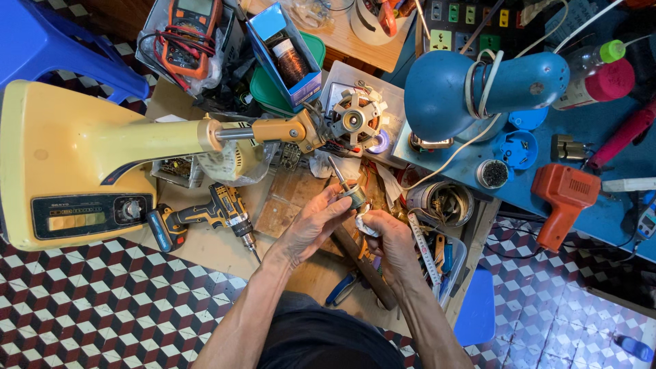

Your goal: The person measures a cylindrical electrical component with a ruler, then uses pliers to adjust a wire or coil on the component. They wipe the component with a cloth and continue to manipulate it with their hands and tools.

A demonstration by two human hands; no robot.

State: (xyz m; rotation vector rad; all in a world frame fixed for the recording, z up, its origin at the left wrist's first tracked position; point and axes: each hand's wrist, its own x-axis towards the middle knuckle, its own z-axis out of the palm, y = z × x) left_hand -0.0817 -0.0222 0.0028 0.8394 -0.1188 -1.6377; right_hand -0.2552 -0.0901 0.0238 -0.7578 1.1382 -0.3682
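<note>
My left hand [311, 222] grips a small metal rotor with a thin shaft [347, 188], holding it over the wooden board. My right hand [386, 236] is closed around a small pale piece [362, 222] pressed against the rotor's lower end; what that piece is I cannot tell. Just beyond both hands lies the yellow fan [82, 164] on its side, its neck leading to an exposed motor stator [355, 119].
A cordless drill [205, 215] lies left of my hands. A blue desk lamp [478, 85], an orange soldering gun [564, 201], a multimeter [191, 34], a blue box with a copper wire spool [287, 55], a measuring tape [424, 249] and blue-handled pliers [342, 287] surround the spot.
</note>
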